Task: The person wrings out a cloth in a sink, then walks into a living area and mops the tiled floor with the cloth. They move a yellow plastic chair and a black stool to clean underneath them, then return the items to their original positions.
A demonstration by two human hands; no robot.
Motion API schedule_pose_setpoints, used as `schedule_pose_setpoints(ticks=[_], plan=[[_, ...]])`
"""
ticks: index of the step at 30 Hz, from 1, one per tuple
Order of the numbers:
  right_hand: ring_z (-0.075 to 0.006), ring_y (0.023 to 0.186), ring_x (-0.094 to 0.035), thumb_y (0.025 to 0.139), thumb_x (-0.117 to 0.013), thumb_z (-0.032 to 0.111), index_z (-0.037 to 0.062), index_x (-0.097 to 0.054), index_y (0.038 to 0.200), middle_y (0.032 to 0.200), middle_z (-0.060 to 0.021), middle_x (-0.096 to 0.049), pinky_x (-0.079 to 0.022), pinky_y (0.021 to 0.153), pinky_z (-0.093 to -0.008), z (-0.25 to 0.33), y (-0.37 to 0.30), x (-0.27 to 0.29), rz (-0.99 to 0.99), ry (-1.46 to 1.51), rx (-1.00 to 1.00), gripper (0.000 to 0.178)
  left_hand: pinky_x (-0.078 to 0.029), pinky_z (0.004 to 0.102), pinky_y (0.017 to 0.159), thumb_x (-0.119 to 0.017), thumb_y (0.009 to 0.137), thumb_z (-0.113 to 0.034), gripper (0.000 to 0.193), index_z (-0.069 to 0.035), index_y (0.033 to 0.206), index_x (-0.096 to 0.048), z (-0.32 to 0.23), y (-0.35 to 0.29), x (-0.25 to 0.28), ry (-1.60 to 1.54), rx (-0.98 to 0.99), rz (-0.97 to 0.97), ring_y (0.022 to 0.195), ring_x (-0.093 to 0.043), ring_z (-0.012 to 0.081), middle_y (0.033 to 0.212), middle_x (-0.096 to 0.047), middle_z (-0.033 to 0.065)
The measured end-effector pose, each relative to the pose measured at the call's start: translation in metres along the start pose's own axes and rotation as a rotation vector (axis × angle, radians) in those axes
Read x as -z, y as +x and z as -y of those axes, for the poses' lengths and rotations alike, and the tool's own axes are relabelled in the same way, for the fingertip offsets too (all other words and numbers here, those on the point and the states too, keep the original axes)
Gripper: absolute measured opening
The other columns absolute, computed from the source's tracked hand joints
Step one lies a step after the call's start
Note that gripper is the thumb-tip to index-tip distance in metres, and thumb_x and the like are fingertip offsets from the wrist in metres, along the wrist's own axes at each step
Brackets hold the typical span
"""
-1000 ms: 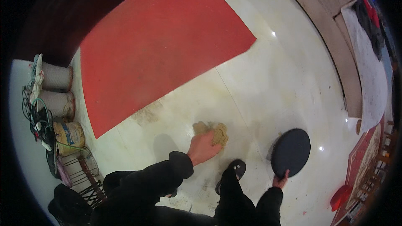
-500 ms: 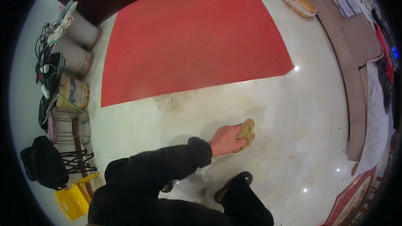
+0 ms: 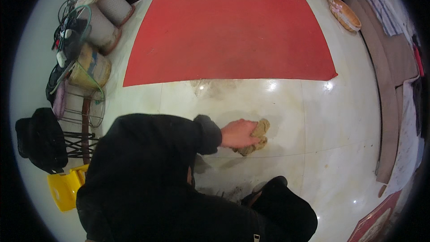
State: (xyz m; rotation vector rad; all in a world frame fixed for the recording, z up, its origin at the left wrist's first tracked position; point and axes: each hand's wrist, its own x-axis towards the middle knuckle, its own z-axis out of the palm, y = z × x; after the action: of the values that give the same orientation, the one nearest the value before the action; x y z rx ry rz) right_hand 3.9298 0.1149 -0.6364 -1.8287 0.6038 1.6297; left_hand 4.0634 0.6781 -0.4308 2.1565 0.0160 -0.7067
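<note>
Gone from sight are the right hand and the dark round disc it held one second ago, and the view has turned, so the mat now lies straighter across the top. The left hand (image 3: 237, 133) has its fingers (image 3: 251, 128) wrapped around a crumpled tan cloth (image 3: 261, 128), which bulges out past them. That cloth is low over the shiny pale floor (image 3: 340, 116), near a thin line between tiles; I cannot tell how hard it presses. Behind the hand comes a black sleeve (image 3: 165, 130), and a dark trouser leg (image 3: 291, 201) bends nearby.

Farther up, a brown smudge (image 3: 212, 88) is on the floor right by the edge of the big red mat (image 3: 233, 36). To the left are pale tubs (image 3: 97, 26), a yellowish bucket (image 3: 92, 68), a wire rack (image 3: 78, 115) and part of a yellow seat (image 3: 63, 192). To the right, a woven basket (image 3: 345, 15) sits beside a tan sofa (image 3: 380, 49).
</note>
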Motion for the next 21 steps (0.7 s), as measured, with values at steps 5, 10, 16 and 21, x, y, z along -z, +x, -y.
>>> schedule_pose_setpoints(ticks=[5, 10, 16, 21], plan=[[-0.0264, 0.097, -0.065, 0.097, -0.047, 0.024, -0.0012, -0.064, 0.114, 0.107, -0.0152, -0.069, -0.052, 0.084, -0.0405, 0.149, -0.027, 0.057, 0.429, -0.307, 0.285, 0.035, -0.052, 0.0345, 0.074, -0.059, 0.094, -0.038, 0.041, -0.004, 0.116, -0.059, -0.005, -0.017, 0.049, -0.626, 0.015, 0.006, 0.09, -0.065, 0.0202, 0.1, -0.067, 0.0107], [-0.0181, 0.113, -0.055, 0.088, -0.068, 0.023, 0.0019, -0.051, 0.134, 0.119, -0.0089, -0.064, -0.046, 0.093, -0.0327, 0.402, -0.088, -0.026, 0.319, -0.491, 0.891, 0.053, -0.054, 0.0285, 0.074, -0.055, 0.098, -0.042, 0.043, -0.006, 0.121, -0.053, -0.013, -0.045, 0.091, -1.318, -0.236, -0.061, 0.089, -0.063, 0.0115, 0.107, -0.062, 0.004], [-0.0131, 0.1, -0.06, 0.089, -0.063, 0.019, -0.0017, -0.062, 0.12, 0.11, -0.0045, -0.067, -0.046, 0.09, -0.03, 0.548, -0.148, -0.143, 0.127, -0.198, 1.094, 0.037, -0.05, 0.0312, 0.08, -0.056, 0.098, -0.028, 0.039, -0.006, 0.129, -0.046, 0.108, -0.108, 0.106, -1.312, -0.238, -0.375, 0.098, -0.058, 0.0142, 0.117, -0.058, 0.0054], [-0.0122, 0.09, -0.062, 0.097, -0.057, 0.024, -0.0019, -0.062, 0.117, 0.102, -0.0052, -0.067, -0.05, 0.08, -0.0276, 0.591, -0.151, -0.195, 0.173, -0.295, 1.059, 0.033, -0.049, 0.0237, 0.059, -0.056, 0.094, -0.014, 0.023, -0.005, 0.115, -0.054, 0.211, -0.129, 0.034, -1.752, 0.04, -0.547, 0.078, -0.061, 0.0107, 0.097, -0.063, 0.0034]])
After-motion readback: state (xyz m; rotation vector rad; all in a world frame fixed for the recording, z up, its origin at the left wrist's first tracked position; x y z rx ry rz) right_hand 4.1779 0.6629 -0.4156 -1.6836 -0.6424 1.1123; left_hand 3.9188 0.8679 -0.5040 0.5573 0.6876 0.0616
